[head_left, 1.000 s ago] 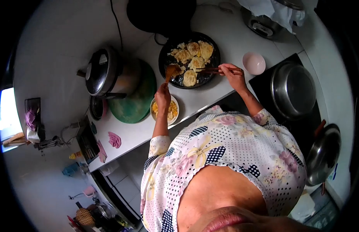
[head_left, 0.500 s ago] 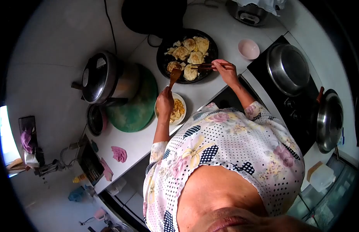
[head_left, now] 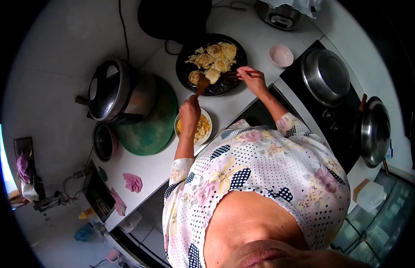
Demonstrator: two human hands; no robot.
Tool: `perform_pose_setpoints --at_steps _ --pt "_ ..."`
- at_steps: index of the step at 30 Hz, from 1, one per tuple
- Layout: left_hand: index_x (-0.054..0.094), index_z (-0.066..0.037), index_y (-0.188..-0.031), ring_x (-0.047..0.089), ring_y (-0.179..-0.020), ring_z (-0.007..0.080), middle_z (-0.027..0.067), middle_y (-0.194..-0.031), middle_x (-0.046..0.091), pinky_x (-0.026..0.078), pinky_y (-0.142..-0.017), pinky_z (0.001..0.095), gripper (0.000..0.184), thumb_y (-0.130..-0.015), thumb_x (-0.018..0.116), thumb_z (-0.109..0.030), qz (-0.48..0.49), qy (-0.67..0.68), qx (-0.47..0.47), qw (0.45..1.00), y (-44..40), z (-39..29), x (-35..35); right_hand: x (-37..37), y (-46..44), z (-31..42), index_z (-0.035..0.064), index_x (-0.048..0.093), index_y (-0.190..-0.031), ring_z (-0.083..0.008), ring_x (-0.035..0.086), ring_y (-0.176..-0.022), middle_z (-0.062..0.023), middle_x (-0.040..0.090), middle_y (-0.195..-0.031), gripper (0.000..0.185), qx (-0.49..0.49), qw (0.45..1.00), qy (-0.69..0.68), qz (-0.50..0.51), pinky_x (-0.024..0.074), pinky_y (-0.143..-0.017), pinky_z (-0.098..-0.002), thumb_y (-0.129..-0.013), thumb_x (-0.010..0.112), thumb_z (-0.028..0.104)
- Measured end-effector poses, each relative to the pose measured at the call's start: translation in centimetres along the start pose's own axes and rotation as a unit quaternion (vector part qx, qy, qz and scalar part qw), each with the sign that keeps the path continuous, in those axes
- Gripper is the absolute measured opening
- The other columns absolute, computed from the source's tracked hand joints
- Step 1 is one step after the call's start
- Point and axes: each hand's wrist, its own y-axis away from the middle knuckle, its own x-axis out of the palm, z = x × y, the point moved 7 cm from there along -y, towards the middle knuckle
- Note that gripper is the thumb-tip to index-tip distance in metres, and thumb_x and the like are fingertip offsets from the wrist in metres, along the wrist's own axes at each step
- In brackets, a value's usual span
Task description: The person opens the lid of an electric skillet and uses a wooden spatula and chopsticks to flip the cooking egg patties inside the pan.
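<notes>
A round black pan (head_left: 183, 73) on the counter holds several browned egg-like pieces (head_left: 222, 65), bunched toward its upper and middle part. My left hand (head_left: 189, 111) is closed on a wooden spatula (head_left: 202, 84), whose blade lies in the pan beside the lowest pieces. Wooden chopsticks (head_left: 232, 75) are pinched in my right hand (head_left: 252, 80) at the pan's right edge, their tips over the pan near a pale piece. Below the pan, a white bowl with yellow food (head_left: 203, 127) is partly hidden behind my left hand and wrist.
A pressure cooker (head_left: 110, 91) stands on a green round board (head_left: 149, 138) at the left. A pink bowl (head_left: 281, 55), a steel pan (head_left: 325, 77) on the black stove (head_left: 339, 134) and a lidded wok (head_left: 376, 131) are at the right. A pink cloth (head_left: 132, 182) lies lower left.
The spatula has moved down and right in the pan, among the lower pieces. The lowest right piece has shifted up and left. The whole view has also shifted.
</notes>
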Motion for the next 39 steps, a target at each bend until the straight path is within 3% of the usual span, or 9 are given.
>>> perform_pose_setpoints --at_steps 1,4,9,16,19,23,30,33,39 --pt "0.062 -0.007 -0.098 0.06 -0.076 0.0389 0.0204 -0.082 0.063 0.048 -0.065 0.0473 0.018 -0.084 0.055 -0.015 0.013 -0.016 -0.05 0.999 -0.1 0.2 -0.3 0.3 -0.4 -0.3 -0.0039 0.064 -0.094 -0.0106 0.062 -0.072 -0.0049 0.065 -0.081 0.019 0.006 1.0 0.006 0.003 0.0518 -0.065 -0.0238 -0.087 0.063 0.014" --pt "0.062 -0.008 -0.097 0.06 -0.076 0.0381 0.0191 -0.081 0.063 0.047 -0.065 0.0473 0.017 -0.084 0.054 -0.015 -0.026 0.02 -0.052 0.998 0.9 0.6 -2.4 -0.4 -0.5 1.3 -0.0038 0.064 -0.094 -0.0107 0.062 -0.072 -0.0051 0.065 -0.081 0.019 -0.008 1.0 0.013 0.012 0.0518 -0.065 -0.0237 -0.087 0.062 0.014" --pt "0.062 -0.009 -0.101 0.061 -0.077 0.0376 0.0173 -0.083 0.064 0.048 -0.066 0.0468 0.02 -0.083 0.054 -0.016 0.05 0.016 -0.074 0.996 2.9 -0.3 -4.2 -5.4 0.2 4.6 -0.0042 0.063 -0.098 -0.0132 0.065 -0.077 -0.0078 0.066 -0.086 0.019 0.006 0.998 0.066 -0.004 0.0548 -0.067 -0.0243 -0.088 0.059 0.011" --pt "0.061 -0.01 -0.104 0.06 -0.075 0.0375 0.0182 -0.088 0.063 0.049 -0.064 0.0442 0.023 -0.083 0.054 -0.009 0.041 0.071 0.074 0.994 0.8 -4.8 -2.7 -5.3 1.5 7.9 -0.005 0.063 -0.096 -0.0141 0.065 -0.077 -0.0091 0.066 -0.084 0.016 -0.039 0.995 0.091 -0.01 0.0554 -0.067 -0.0255 -0.089 0.058 0.009" --pt "0.06 -0.01 -0.107 0.061 -0.075 0.0369 0.0184 -0.089 0.063 0.049 -0.065 0.0449 0.025 -0.083 0.054 -0.008 0.042 0.09 0.069 0.993 1.9 -4.9 0.7 -5.2 1.8 7.7 -0.005 0.063 -0.095 -0.0139 0.065 -0.076 -0.0085 0.066 -0.083 0.016 -0.064 0.993 0.102 -0.013 0.0554 -0.068 -0.0262 -0.088 0.059 0.008" --pt "0.058 -0.005 -0.111 0.06 -0.073 0.0389 0.0205 -0.087 0.061 0.049 -0.063 0.0444 0.028 -0.083 0.054 -0.005 0.04 0.069 0.055 0.995 3.9 -3.3 -0.6 -5.3 2.3 7.4 -0.0045 0.063 -0.095 -0.0138 0.065 -0.075 -0.0085 0.066 -0.083 0.016 -0.02 0.995 0.088 -0.035 0.055 -0.067 -0.0258 -0.088 0.059 0.009" --pt "0.061 -0.003 -0.104 0.061 -0.073 0.0381 0.0209 -0.086 0.063 0.049 -0.062 0.044 0.022 -0.084 0.055 -0.008 -0.029 0.023 -0.029 0.999 5.5 -0.6 -3.8 -3.0 1.8 6.3 -0.0038 0.063 -0.096 -0.0117 0.063 -0.074 -0.0077 0.066 -0.082 0.017 -0.022 0.997 0.072 0.024 0.0532 -0.067 -0.0239 -0.088 0.059 0.011" --pt "0.065 -0.004 -0.098 0.063 -0.074 0.0363 0.0199 -0.081 0.065 0.049 -0.065 0.0416 0.019 -0.082 0.057 -0.012 0.015 0.009 -0.142 0.99 5.5 0.9 -4.9 -1.2 1.1 7.3 -0.0025 0.063 -0.097 -0.0099 0.062 -0.073 -0.0064 0.066 -0.08 0.017 -0.047 0.988 0.139 0.055 0.051 -0.066 -0.0229 -0.087 0.061 0.011" --pt "0.066 -0.003 -0.096 0.066 -0.071 0.0288 0.018 -0.079 0.066 0.049 -0.064 0.037 0.021 -0.081 0.06 -0.015 -0.016 0.089 -0.207 0.974 6.6 2.9 -4.6 0.4 -1.0 8.4 -0.0005 0.065 -0.095 -0.0079 0.059 -0.072 -0.0037 0.065 -0.079 0.014 -0.099 0.976 0.164 0.098 0.0479 -0.064 -0.0224 -0.086 0.062 0.01"
